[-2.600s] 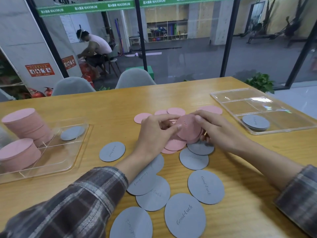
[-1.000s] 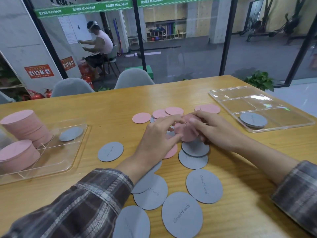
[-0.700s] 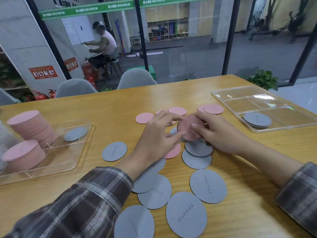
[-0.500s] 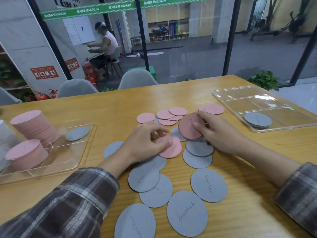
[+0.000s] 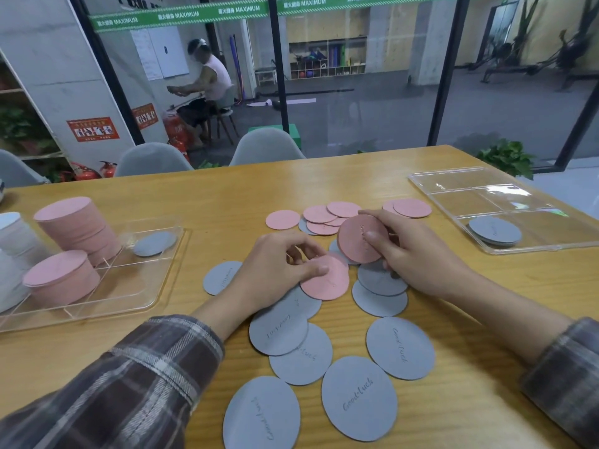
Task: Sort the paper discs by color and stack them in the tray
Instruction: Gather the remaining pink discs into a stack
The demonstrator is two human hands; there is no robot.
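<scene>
Pink and grey paper discs lie scattered on the wooden table. My right hand (image 5: pixel 411 251) grips a small stack of pink discs (image 5: pixel 358 238), tilted upright above the table. My left hand (image 5: pixel 275 270) pinches another pink disc (image 5: pixel 330 283) that lies on grey discs (image 5: pixel 278 328). More loose pink discs (image 5: pixel 324 215) sit just behind my hands, and two more pink discs (image 5: pixel 410 208) lie near the right tray. The left clear tray (image 5: pixel 136 296) holds two tall pink stacks (image 5: pixel 76 225) and one grey disc (image 5: pixel 155 243). The right clear tray (image 5: pixel 547 241) holds a few grey discs (image 5: pixel 495 231).
Several large grey discs (image 5: pixel 358 396) lie at the front near the table edge. White stacks (image 5: pixel 13 241) stand at the far left. Grey chairs (image 5: pixel 265 147) line the table's far side. A person sits beyond the glass wall.
My left hand left the pink stack, moved back toward me and took hold of a pink disc lying on the grey ones. My right hand kept the stack, raised and tilted.
</scene>
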